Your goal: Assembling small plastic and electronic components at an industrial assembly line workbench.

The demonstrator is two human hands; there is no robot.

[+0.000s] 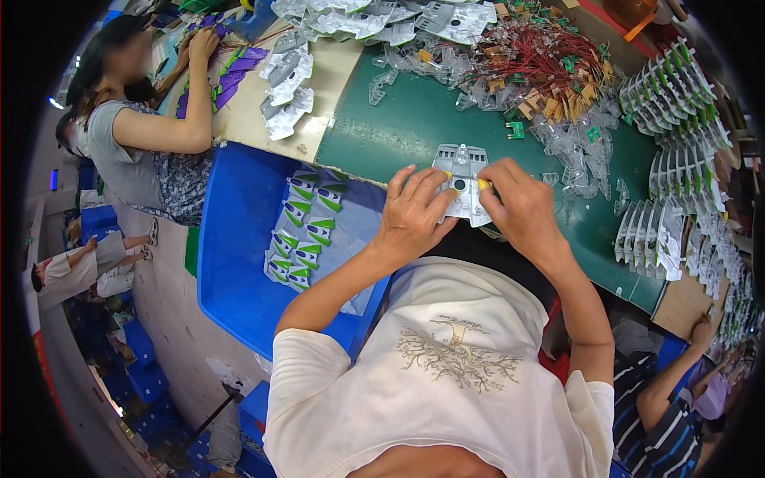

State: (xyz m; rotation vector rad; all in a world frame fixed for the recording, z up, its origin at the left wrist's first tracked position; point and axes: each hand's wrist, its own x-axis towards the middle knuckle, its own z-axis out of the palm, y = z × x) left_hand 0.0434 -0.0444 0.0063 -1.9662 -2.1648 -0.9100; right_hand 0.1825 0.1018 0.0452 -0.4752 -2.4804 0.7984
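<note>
A grey plastic shell (462, 162) with slots near its top and a dark round hole rests at the front edge of the green table. My left hand (414, 211) grips its left side, fingers bent over the edge. On the opposite side my right hand (522, 209) has thumb and forefinger closed at the shell's right edge. Yellow coverings show on fingertips of both hands. What the right fingertips press, if anything besides the shell, is hidden. Right of the shell lie loose clear plastic pieces (570, 155) on the table.
At my left stands a blue bin (219, 271) with several green-and-white parts (307, 251) inside. Red wires (550, 60) with small boards are heaped at the back of the green table (382, 131). Rows of shells (677, 167) stand at right. Co-workers sit left and lower right.
</note>
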